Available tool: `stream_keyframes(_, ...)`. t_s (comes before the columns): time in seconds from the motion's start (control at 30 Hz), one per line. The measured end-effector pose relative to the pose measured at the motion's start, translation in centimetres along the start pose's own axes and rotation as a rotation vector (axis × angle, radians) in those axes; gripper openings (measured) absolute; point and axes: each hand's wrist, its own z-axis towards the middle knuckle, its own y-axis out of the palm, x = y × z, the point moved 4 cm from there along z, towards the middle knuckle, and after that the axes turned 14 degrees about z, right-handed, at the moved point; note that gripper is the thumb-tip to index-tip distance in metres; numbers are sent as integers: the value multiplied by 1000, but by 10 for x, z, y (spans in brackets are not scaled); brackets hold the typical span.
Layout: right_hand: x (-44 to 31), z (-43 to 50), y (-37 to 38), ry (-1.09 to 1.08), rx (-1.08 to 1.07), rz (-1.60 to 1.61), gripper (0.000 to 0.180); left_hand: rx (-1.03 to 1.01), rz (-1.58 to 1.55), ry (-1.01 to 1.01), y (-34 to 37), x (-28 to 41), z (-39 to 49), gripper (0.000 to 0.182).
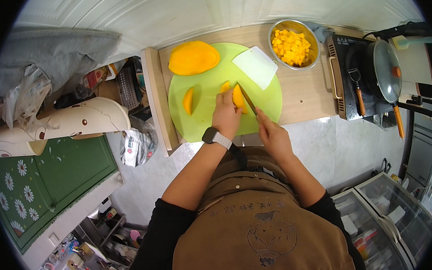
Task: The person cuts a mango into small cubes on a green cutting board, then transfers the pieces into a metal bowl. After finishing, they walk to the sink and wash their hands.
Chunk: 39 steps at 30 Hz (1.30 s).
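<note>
My left hand steadies a mango slice on the round green cutting board. Another mango piece pokes out beyond its fingers. In my right hand is a knife, its blade along the right side of the held slice. A separate mango wedge lies left on the board. At the board's upper left rests a large peeled mango portion. A white flat scraper lies at the upper right, near a metal bowl holding mango cubes.
To the right, an induction cooker carries a pan with a glass lid and a wooden-handled peeler. A grey cloth lies behind the bowl. A raised wooden side panel borders the counter's left end.
</note>
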Motion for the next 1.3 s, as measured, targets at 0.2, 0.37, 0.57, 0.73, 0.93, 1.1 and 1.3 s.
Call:
stream_keyframes(0.2,-1,-3,-15,15,47,-167,53,-29,-101,33,7,11,-2,60)
stream_keyframes(0.37,-11,-14,-1,-77,19,-372,61,-46,-214,-31,9,12,-6,62)
stream_keyframes(0.57,-11,-16,9,-71,6,-443,64,18,-257,-22,6,16,-5,60)
stream_keyframes(0.73,-6,-19,14,-103,16,-431,66,-4,-254,-17,7,16,-3,58)
stream_keyframes(0.93,6,-14,20,-112,-83,-478,75,16,-276,-1,7,17,-1,60)
stream_keyframes(1.1,12,-12,20,-124,-94,-519,76,42,-276,12,11,16,0,61)
stream_keyframes(1.3,21,-49,6,-133,-48,-575,69,30,-180,19,6,19,2,64)
